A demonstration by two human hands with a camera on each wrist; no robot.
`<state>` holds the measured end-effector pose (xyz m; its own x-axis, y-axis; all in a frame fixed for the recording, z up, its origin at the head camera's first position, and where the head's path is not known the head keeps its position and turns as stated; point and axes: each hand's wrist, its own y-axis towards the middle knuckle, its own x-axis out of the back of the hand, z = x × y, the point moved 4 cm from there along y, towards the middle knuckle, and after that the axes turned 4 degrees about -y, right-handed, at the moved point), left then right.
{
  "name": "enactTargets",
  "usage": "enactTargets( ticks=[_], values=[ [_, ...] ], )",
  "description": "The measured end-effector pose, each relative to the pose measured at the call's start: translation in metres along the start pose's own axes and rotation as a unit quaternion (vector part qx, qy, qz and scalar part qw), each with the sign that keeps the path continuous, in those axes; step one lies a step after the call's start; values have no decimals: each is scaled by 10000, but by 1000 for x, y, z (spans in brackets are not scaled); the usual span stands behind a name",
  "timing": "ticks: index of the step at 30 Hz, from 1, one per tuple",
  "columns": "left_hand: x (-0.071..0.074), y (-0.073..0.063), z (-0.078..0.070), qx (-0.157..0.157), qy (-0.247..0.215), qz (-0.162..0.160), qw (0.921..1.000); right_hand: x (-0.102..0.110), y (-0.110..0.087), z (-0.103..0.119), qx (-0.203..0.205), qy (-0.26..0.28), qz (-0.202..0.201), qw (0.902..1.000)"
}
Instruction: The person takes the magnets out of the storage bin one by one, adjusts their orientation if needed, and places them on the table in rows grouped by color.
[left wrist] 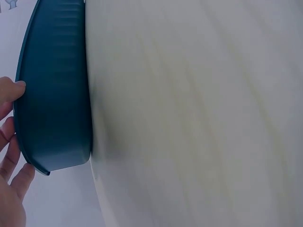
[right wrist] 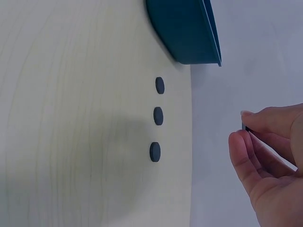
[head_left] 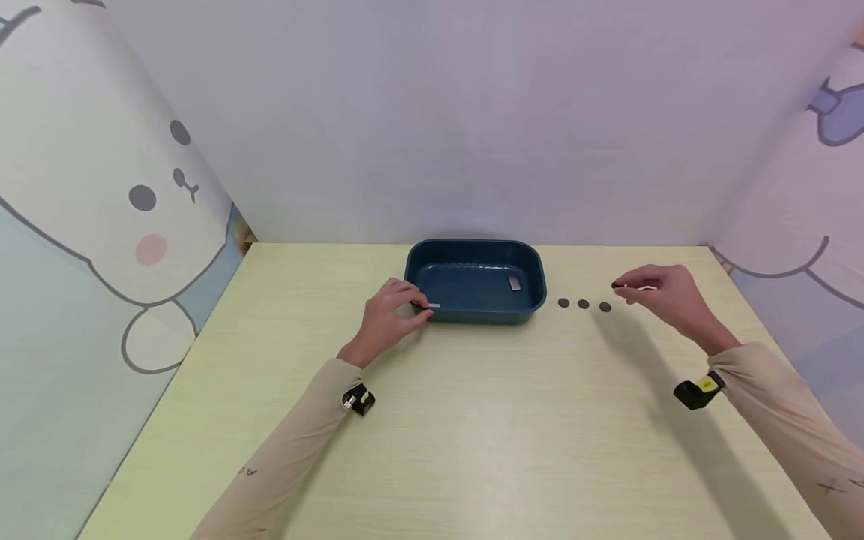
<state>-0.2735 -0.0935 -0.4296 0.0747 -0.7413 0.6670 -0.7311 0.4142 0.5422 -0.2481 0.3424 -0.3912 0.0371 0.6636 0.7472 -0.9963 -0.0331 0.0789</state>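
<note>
A dark blue rectangular plastic bin (head_left: 472, 316) stands toward the back of the table. My left hand (head_left: 394, 313) grips its front left corner, thumb against the outer wall and fingers over the rim, as the left wrist view also shows. A small white strip (head_left: 434, 305) shows at those fingertips. My right hand (head_left: 664, 294) is raised off the table, pinching a small black disc (head_left: 615, 285) between thumb and fingers. Below and left of it, three similar dark discs lie in a row: a left disc (right wrist: 160, 85), a middle disc (right wrist: 158, 116) and a right disc (right wrist: 155, 152).
A small grey rectangular piece (head_left: 514, 283) lies inside the bin near its right end. The pale wooden table (head_left: 472, 420) meets a plain light wall (head_left: 472, 120) behind the bin. Printed cartoon panels flank the table on both sides.
</note>
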Motion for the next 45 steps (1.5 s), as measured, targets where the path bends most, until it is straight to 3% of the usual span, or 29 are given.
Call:
enactTargets(
  ticks=[35,45],
  values=[
    [0,1,-2,45,115,91,9999,-6,3,-58,-636,-68,25,9979],
    [-1,2,-1,19,131,102,9999,-13,8,-69,-578,-164,237,9979]
  ],
)
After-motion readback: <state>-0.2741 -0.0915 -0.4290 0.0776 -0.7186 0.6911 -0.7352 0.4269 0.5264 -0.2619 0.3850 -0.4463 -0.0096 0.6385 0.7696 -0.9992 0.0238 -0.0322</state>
